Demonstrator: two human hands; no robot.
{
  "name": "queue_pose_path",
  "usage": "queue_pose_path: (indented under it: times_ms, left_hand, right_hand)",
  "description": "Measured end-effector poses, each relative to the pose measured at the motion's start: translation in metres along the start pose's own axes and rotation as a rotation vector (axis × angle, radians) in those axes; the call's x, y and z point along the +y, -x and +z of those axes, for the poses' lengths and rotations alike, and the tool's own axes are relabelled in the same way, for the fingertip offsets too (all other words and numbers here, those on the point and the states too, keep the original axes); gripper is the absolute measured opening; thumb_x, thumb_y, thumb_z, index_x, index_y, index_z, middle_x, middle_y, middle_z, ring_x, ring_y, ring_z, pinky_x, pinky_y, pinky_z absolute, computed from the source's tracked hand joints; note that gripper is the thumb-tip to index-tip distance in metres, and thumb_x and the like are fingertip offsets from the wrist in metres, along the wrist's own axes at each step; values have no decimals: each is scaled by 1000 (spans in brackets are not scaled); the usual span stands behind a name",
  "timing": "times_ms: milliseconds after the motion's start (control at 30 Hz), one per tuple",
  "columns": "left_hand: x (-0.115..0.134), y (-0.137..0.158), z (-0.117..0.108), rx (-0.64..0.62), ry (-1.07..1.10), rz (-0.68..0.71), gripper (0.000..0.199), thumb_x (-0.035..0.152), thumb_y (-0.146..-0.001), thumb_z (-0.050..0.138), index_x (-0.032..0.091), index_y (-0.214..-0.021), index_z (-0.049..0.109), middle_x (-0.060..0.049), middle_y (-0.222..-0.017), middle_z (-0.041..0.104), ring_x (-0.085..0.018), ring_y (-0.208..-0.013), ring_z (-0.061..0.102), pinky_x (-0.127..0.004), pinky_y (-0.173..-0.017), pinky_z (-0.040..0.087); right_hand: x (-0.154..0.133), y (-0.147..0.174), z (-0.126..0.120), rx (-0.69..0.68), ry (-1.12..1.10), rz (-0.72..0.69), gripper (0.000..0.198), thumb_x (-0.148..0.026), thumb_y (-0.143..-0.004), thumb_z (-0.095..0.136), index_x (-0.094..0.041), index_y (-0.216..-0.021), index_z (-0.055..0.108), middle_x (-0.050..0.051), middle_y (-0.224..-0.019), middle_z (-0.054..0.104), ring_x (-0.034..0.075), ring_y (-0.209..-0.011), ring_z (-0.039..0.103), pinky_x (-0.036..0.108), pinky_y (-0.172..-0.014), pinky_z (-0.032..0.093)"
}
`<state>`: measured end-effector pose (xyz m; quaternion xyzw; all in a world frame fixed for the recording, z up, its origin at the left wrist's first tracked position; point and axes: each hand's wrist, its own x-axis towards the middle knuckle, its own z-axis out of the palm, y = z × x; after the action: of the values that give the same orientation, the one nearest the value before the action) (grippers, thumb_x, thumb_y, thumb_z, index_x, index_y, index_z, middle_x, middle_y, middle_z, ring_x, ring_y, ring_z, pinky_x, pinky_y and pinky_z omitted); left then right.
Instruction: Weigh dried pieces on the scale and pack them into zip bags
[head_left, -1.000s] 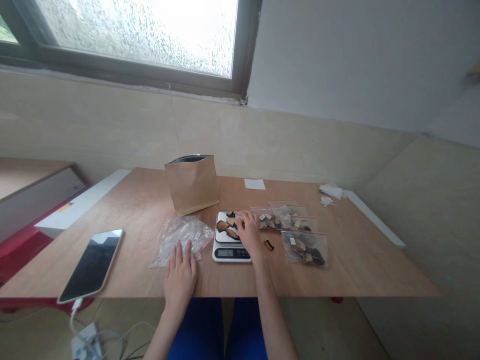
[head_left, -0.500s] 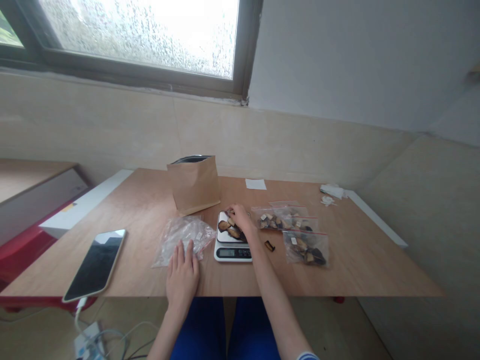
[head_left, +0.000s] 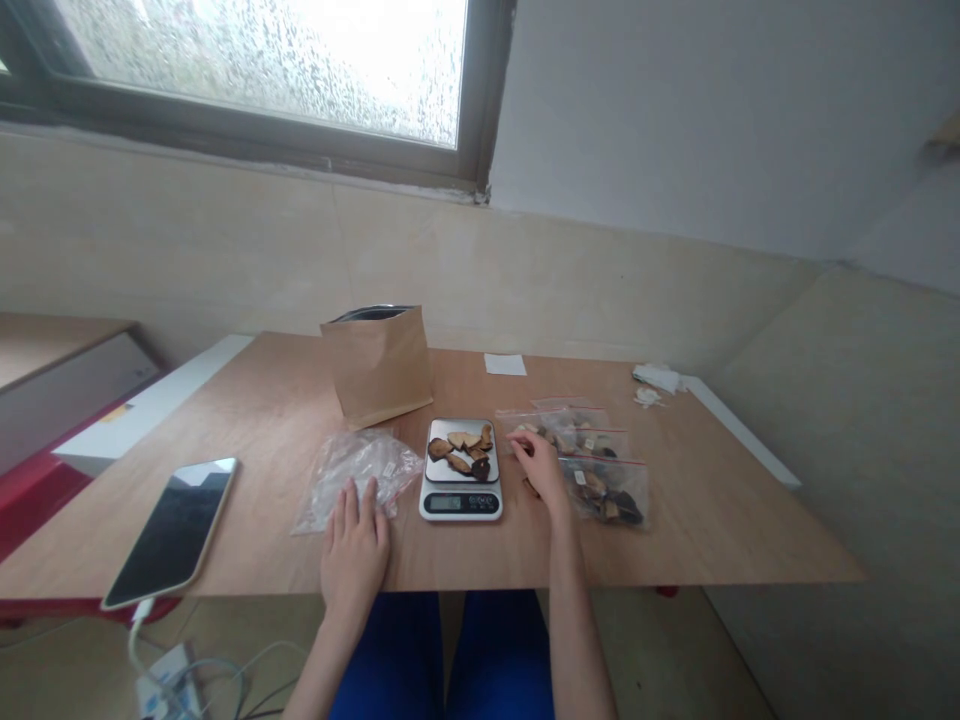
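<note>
My left hand (head_left: 355, 540) lies flat with fingers spread, its fingertips on the edge of a clear zip bag (head_left: 352, 470). To its right stands a white digital kitchen scale (head_left: 460, 503). Several dried brown-edged slices (head_left: 465, 440), possibly mushroom, rest on its metal plate. My right hand (head_left: 541, 470) hovers just right of the scale, thumb and fingers curved and a little apart, with nothing clearly visible between them. Partly hidden beneath it, a loose dark slice (head_left: 530, 488) lies on the table. The scale's display digits are too small to read.
Several clear zip bags of dried slices (head_left: 609, 495) lie at the right. An open brown paper pouch (head_left: 381, 370) stands behind the scale. A phone (head_left: 172, 530) with a cable lies at the left; a white paper (head_left: 505, 364) and crumpled white wrappers (head_left: 658, 378) lie toward the back.
My right hand has lifted off the slices on the scale and moved right, beside the bags. The slices on the plate are now uncovered. My left hand stays on the clear bag.
</note>
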<state>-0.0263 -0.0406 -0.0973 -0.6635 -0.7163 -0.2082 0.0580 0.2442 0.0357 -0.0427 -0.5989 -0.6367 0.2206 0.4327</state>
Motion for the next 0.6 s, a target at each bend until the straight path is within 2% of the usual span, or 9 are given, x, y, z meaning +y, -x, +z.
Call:
queue_pose_path:
  times_ms: [133, 300, 400, 500, 600]
  left_hand:
    - [0, 0, 1, 3, 5, -14, 50, 24, -88, 27, 11, -132, 46, -16, -141, 39, -27, -133, 32, -43, -103, 31]
    - [1, 0, 0, -2, 5, -30, 50, 24, -88, 27, 10, -132, 46, -17, -141, 39, -27, -133, 32, -42, -104, 30]
    - [3, 0, -1, 0, -8, -36, 50, 24, -89, 26, 10, -132, 46, -18, -142, 38, -26, -133, 33, -41, -105, 30]
    - [4, 0, -3, 2, -14, -33, 50, 23, -89, 25, 10, -132, 46, -19, -142, 38, -27, -133, 32, -42, -104, 30]
    - [5, 0, -4, 5, -6, -28, 50, 23, -89, 26, 9, -131, 47, -19, -141, 38, -27, -133, 32, -42, -104, 31]
  right_hand:
    - [16, 17, -5, 69, 194, 7, 18, -16, -79, 46, -18, -82, 64, 8, -88, 65, 22, -87, 59, 38, -81, 45]
    - [5, 32, -4, 172, 417, -40, 18, -17, -82, 45, -20, -83, 62, 9, -91, 58, 24, -90, 52, 40, -82, 42]
    - [3, 46, 2, 173, 445, -17, 15, -19, -83, 43, -19, -79, 58, 8, -87, 54, 23, -85, 51, 38, -79, 43]
    - [12, 59, 10, 143, 439, 10, 8, -18, -78, 48, -20, -78, 56, 7, -85, 53, 23, -82, 52, 38, -77, 44]
    - [21, 64, 15, 116, 360, 34, 11, -12, -74, 48, -20, -77, 56, 7, -84, 54, 23, -81, 55, 38, -76, 46]
